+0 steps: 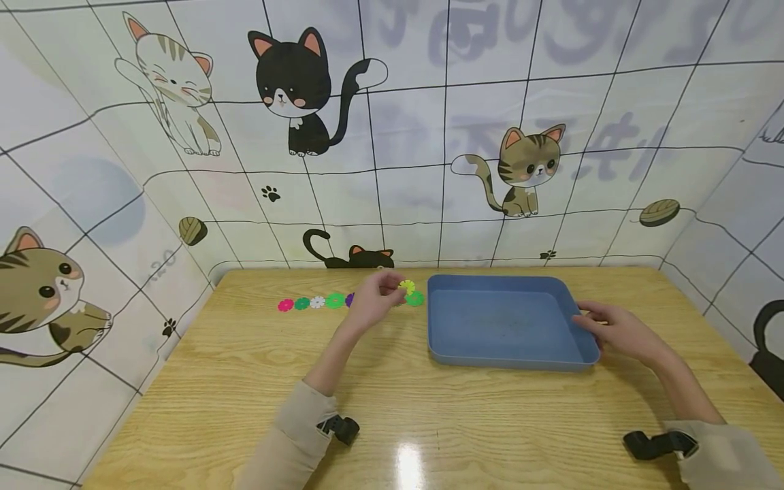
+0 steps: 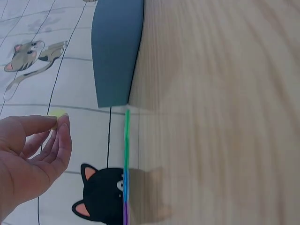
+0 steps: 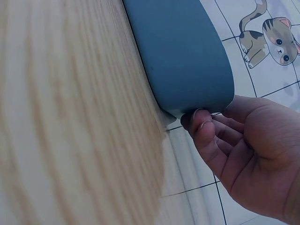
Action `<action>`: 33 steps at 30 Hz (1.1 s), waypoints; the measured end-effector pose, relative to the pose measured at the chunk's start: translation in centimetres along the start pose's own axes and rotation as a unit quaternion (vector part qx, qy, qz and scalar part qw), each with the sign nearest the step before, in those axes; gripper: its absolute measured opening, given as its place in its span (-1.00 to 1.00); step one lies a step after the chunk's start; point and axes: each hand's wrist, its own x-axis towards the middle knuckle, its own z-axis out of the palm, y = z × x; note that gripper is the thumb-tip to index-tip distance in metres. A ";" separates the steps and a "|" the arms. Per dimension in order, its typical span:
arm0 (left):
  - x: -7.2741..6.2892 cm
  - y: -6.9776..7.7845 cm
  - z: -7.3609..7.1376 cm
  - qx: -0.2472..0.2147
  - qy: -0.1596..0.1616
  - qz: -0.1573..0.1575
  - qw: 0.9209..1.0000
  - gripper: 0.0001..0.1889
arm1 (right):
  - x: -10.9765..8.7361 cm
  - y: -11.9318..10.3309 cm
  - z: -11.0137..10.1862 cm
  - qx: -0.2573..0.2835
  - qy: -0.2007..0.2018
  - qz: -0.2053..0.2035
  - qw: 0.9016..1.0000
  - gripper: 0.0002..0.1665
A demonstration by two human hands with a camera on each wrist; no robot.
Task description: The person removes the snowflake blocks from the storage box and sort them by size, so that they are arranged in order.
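My left hand (image 1: 375, 299) pinches a small yellow snowflake disc (image 1: 407, 286) between thumb and fingertips. In the left wrist view the disc (image 2: 57, 114) shows as a pale yellow edge, raised above the table. Below it runs a row of notched plastic discs: a pink disc (image 1: 286, 305), a dark green disc (image 1: 302, 303), a white disc (image 1: 317, 302), then more, ending in a green disc (image 1: 415, 299) by the tray. My left hand hides part of this row. My right hand (image 1: 621, 330) grips the right side of the blue tray (image 1: 514, 361), with fingers against its outer wall (image 3: 187, 56).
The tray stands on a wood-grain table (image 1: 392, 422), and nothing shows inside it. A wall covering (image 1: 416, 190) with cartoon cats rises behind the table's far edge. A black camera mount (image 1: 340, 429) sits at the left cuff, another mount (image 1: 658, 445) at the right.
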 end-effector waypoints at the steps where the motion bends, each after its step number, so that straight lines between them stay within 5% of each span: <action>1: -0.1 -0.1 -0.4 -0.002 0.005 -0.001 1.000 -0.78 | 0.0 0.0 0.0 0.001 0.000 0.001 1.000 -0.33; 7: -0.7 -1.0 -3.0 -0.016 0.031 -0.012 0.999 -0.79 | 0.1 0.0 0.0 0.002 -0.001 0.003 1.000 -0.33; 15: -1.5 -2.4 -6.6 0.035 0.068 -0.051 0.996 -0.77 | 0.1 0.1 0.1 0.003 -0.002 0.004 1.000 -0.33; 23: -2.0 -4.0 -10.2 0.017 0.096 -0.072 0.993 -0.74 | 0.1 0.1 0.0 -0.002 -0.002 0.004 1.000 -0.34; 33: -3.1 -6.1 -14.9 0.031 0.140 -0.114 0.983 -0.76 | 0.0 0.0 -0.1 0.004 -0.007 0.009 1.000 -0.33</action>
